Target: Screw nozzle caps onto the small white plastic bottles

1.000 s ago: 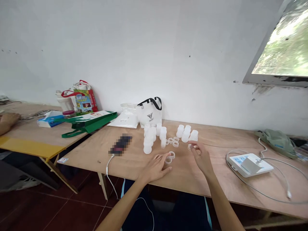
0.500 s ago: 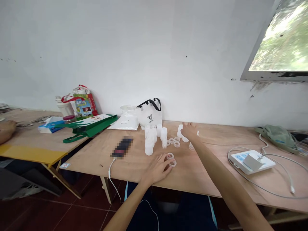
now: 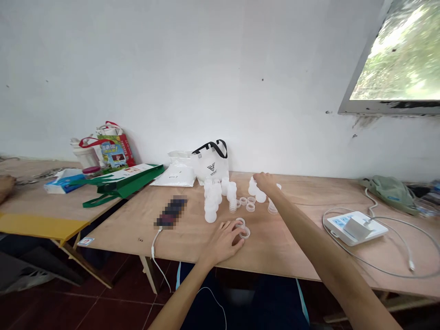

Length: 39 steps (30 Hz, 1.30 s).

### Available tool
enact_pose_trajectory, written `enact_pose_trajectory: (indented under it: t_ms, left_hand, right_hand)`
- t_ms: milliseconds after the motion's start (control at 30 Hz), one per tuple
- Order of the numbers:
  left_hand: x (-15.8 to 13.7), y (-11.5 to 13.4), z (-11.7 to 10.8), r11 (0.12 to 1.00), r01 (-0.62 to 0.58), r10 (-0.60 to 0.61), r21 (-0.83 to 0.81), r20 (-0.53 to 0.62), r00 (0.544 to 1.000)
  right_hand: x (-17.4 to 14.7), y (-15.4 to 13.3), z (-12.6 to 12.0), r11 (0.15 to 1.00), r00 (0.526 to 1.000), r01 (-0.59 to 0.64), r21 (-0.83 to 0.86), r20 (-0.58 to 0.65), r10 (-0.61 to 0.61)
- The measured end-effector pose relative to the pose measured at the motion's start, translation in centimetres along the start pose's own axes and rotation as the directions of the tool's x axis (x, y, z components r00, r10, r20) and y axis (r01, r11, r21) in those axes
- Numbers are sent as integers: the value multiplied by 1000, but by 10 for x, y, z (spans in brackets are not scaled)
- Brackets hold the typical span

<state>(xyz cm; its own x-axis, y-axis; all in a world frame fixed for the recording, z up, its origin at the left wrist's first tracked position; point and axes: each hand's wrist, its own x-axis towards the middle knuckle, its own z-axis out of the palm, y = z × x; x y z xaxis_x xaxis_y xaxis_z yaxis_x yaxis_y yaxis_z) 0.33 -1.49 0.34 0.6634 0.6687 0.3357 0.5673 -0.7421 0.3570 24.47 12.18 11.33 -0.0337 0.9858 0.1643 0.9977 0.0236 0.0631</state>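
Note:
My left hand (image 3: pixel 225 240) rests on the table near its front edge. Its thumb and forefinger are closed about a clear plastic ring (image 3: pixel 244 233), and another ring (image 3: pixel 240 222) lies against it by the fingertips. My right hand (image 3: pixel 265 182) reaches to the far side, fingers curled down over a cluster of white translucent plastic pieces (image 3: pixel 261 197). It appears to grip one of them, though the fingertips are hidden. Between the hands lie several loose rings (image 3: pixel 250 207). Left of these stand rows of rounded white translucent pieces (image 3: pixel 211 214) and a stack of rings (image 3: pixel 233 207).
A pixelated phone-like object (image 3: pixel 171 212) with a white cable lies at left. Behind are a white tote bag (image 3: pixel 211 167) and a white plastic package (image 3: pixel 175 175). A power strip (image 3: pixel 355 228) with looping cables sits right. Another person's hand (image 3: pixel 6 187) shows at far left.
My right hand's fingers have curled in more over the white pieces. My left hand stays at the rings. The view has shifted slightly.

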Motion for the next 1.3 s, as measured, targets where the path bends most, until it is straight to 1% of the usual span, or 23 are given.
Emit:
enact_pose_trajectory:
  t_ms: [100,167,233,300,333,400,467,500,533,633,700,767,833,1000,1133,1200,1300]
  left_hand:
    - [0,-2,2,1000,-1,1,1,4,1000]
    - [0,-3,3,1000,1,-1,-1,5,1000]
    - [0,-4,5,1000,1,-1,-3,8,1000]
    - [0,-5,6,1000,-1,1,-5,11,1000]
    - [0,-5,6,1000,-3,3,-6,13,1000]
    - [0,-6,5,1000,-4,4,-11,13,1000]
    - [1,-6,4,1000,-4,4,-27,19,1000]
    - [1,-6,3,999,-2,3,-40,25,1000]
    - [2,-5,1,998,0,2,-56,31,1000]
    - [5,-4,-2,995,8,-2,-100,55,999]
    - [7,-3,-4,993,18,-10,-116,70,997]
    - [9,-1,-5,991,30,-19,-128,88,996]
    - [13,1,-5,989,38,-22,-140,112,993]
    - [24,2,-1,988,18,8,-155,166,986]
    - [31,-4,2,982,-3,33,-190,158,987]
    - [32,-6,2,978,-1,32,-206,146,989]
    - [29,-6,-1,971,10,23,-240,135,991]
  right_hand:
    - [-5,7,-19,999,996,-29,32,-84,32]
    - [-12,14,-33,997,989,-17,70,-144,27]
    - [-24,23,-44,993,981,37,115,-192,-14]
    - [-41,31,-48,978,970,136,159,-222,-99]
    - [-52,34,-46,966,962,188,180,-230,-144]
    - [-74,38,-34,931,941,286,227,-249,-229]
    - [-95,40,-15,824,888,444,351,-294,-354]
    - [-105,40,-4,790,871,481,379,-306,-384]
    - [-114,39,8,766,863,497,409,-326,-386]
    - [-132,36,35,729,872,482,486,-346,-346]
    - [-139,35,45,714,857,508,482,-367,-361]
    - [-144,35,49,705,837,539,461,-387,-387]
    - [-149,35,50,702,830,549,454,-399,-390]
    - [-160,33,57,665,839,537,519,-410,-358]
    - [-162,31,65,633,831,548,547,-446,-333]
    - [-163,28,68,623,830,545,561,-468,-303]
    - [-166,23,70,610,830,524,595,-518,-207]
